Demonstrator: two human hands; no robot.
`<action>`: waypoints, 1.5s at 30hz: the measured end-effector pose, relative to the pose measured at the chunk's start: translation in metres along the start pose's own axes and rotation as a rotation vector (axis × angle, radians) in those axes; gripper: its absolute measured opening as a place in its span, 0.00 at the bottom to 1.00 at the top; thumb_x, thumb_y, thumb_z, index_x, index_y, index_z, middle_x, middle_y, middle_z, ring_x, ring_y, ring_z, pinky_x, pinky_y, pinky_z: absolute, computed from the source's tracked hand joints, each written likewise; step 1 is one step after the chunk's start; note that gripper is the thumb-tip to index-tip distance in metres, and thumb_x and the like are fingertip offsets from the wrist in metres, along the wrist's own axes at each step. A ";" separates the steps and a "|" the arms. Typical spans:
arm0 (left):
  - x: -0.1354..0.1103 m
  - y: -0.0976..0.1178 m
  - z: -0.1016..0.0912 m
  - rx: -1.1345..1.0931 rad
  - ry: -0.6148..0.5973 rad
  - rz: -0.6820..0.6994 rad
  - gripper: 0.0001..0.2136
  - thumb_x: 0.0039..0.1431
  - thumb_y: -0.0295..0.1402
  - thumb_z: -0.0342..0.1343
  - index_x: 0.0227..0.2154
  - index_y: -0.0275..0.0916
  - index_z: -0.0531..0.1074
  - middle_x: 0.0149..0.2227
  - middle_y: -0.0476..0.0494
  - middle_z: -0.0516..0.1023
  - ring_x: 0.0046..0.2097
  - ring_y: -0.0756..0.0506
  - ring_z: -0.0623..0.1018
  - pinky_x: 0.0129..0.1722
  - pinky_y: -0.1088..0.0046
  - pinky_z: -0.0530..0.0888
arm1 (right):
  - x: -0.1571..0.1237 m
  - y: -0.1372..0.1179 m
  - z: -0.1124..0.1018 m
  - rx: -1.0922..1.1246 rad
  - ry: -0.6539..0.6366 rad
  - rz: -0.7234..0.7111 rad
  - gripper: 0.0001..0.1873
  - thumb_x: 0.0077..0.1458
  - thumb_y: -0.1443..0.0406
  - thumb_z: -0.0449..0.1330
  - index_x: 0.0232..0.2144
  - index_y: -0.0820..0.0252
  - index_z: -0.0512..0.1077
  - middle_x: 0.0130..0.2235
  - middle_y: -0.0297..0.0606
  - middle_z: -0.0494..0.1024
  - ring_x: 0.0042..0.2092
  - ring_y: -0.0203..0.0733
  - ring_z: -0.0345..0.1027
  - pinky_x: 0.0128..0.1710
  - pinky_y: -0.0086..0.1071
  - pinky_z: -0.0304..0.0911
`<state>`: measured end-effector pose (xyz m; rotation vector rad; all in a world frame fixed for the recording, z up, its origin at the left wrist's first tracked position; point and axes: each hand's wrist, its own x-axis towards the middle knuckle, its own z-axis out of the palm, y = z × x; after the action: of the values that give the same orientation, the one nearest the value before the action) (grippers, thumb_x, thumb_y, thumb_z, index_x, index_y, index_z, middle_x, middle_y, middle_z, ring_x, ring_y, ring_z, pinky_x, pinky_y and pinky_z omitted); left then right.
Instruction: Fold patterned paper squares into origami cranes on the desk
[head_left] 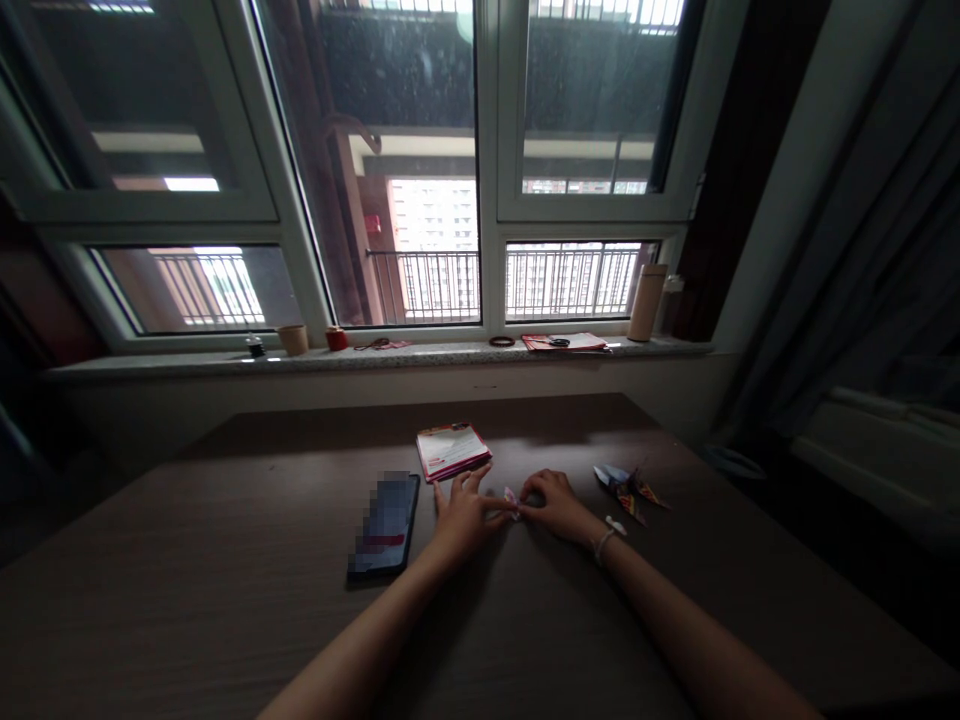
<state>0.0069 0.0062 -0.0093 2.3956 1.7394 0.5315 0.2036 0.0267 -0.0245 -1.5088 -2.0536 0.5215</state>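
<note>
Head view: the small paper piece (511,495) could tear or crease askew — uneven pulling between two pinches would cause it. It lies between the left hand (466,514), pinching one edge with other fingers spread, and the right hand (559,506), curled and pinching opposite — whether touching the desk (225,570), I cannot tell.
</note>
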 end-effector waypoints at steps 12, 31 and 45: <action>0.003 -0.003 -0.010 0.085 -0.062 -0.054 0.18 0.54 0.57 0.55 0.48 0.69 0.73 0.67 0.50 0.58 0.68 0.28 0.53 0.60 0.29 0.36 | 0.001 0.000 -0.001 0.002 -0.016 0.009 0.13 0.49 0.58 0.66 0.37 0.56 0.77 0.46 0.40 0.74 0.54 0.48 0.60 0.54 0.34 0.55; 0.009 -0.005 -0.006 0.096 -0.107 -0.081 0.22 0.57 0.58 0.50 0.55 0.69 0.67 0.70 0.51 0.50 0.70 0.30 0.47 0.60 0.30 0.34 | 0.002 -0.001 0.003 0.011 0.035 -0.025 0.10 0.55 0.58 0.62 0.38 0.50 0.80 0.44 0.39 0.74 0.52 0.47 0.62 0.54 0.36 0.55; 0.011 -0.006 -0.006 0.109 -0.123 -0.093 0.25 0.55 0.60 0.50 0.56 0.69 0.66 0.70 0.50 0.50 0.70 0.29 0.46 0.59 0.29 0.33 | 0.012 -0.012 0.010 -0.086 0.083 0.077 0.09 0.51 0.56 0.65 0.34 0.50 0.79 0.44 0.39 0.74 0.51 0.50 0.62 0.52 0.38 0.54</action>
<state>0.0023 0.0180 -0.0032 2.3473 1.8599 0.2780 0.1861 0.0347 -0.0227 -1.6373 -1.9831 0.3970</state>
